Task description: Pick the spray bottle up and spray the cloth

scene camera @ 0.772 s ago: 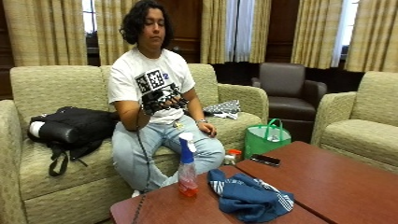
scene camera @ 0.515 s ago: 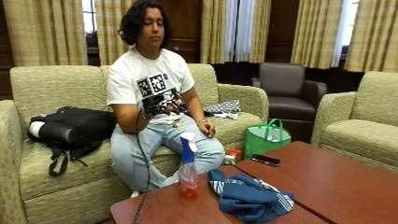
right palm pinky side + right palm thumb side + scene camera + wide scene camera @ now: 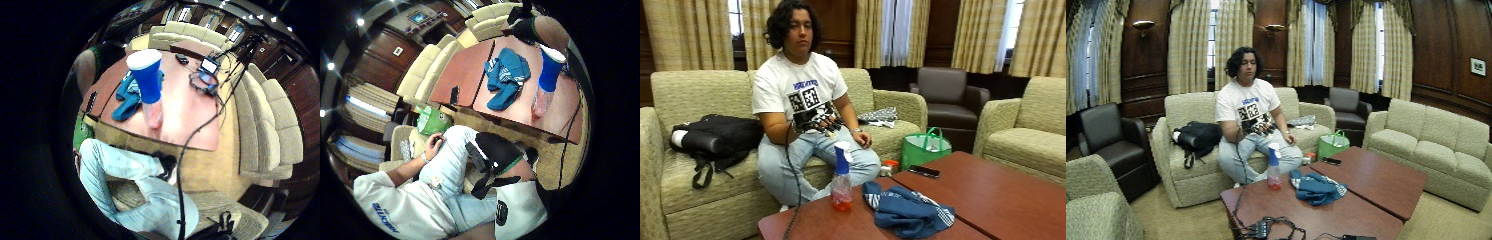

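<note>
A spray bottle [image 3: 841,178] with a blue trigger head and orange-red liquid stands upright near the edge of the wooden table [image 3: 986,200] closest to the person. A crumpled blue cloth [image 3: 907,212] lies on the table just beside it. My gloved right hand [image 3: 815,120] is raised in front of the chest, well above and behind the bottle, fingers relaxed and holding nothing. From the palm views the bottle [image 3: 146,76] [image 3: 548,75] and the cloth [image 3: 126,96] [image 3: 507,76] appear below the hand, at a distance. In the wide view the bottle [image 3: 1274,173] stands left of the cloth [image 3: 1317,186].
The bare left hand [image 3: 862,138] rests on the thigh. A black phone [image 3: 924,171] lies on the table's far part. A green bag [image 3: 926,148] stands on the floor by the sofa, and a black backpack [image 3: 714,140] lies on the sofa. Cables and a device [image 3: 1269,227] sit at the table's near end.
The gloved hand has sunk slightly in front of the chest. The bottle and cloth have not moved.
</note>
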Demonstrator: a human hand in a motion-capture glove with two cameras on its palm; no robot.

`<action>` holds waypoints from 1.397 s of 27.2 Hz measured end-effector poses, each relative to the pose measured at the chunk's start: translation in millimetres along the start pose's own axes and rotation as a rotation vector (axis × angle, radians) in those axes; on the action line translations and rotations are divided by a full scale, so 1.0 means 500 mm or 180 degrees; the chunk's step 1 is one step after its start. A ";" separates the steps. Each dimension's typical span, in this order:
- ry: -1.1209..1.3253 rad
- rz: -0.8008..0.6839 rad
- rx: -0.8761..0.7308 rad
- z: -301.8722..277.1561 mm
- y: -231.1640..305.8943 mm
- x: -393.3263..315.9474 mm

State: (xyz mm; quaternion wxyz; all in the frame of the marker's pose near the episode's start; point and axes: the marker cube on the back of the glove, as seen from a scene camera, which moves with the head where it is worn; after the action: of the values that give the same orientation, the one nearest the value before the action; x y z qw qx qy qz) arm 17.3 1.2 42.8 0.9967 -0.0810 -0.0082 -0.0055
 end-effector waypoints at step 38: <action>-0.0910 0.1155 0.0020 0.239 0.075 0.068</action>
State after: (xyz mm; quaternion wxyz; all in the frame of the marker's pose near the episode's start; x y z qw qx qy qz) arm 50.1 57.4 155.4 0.9703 -0.0780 -0.1346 0.1854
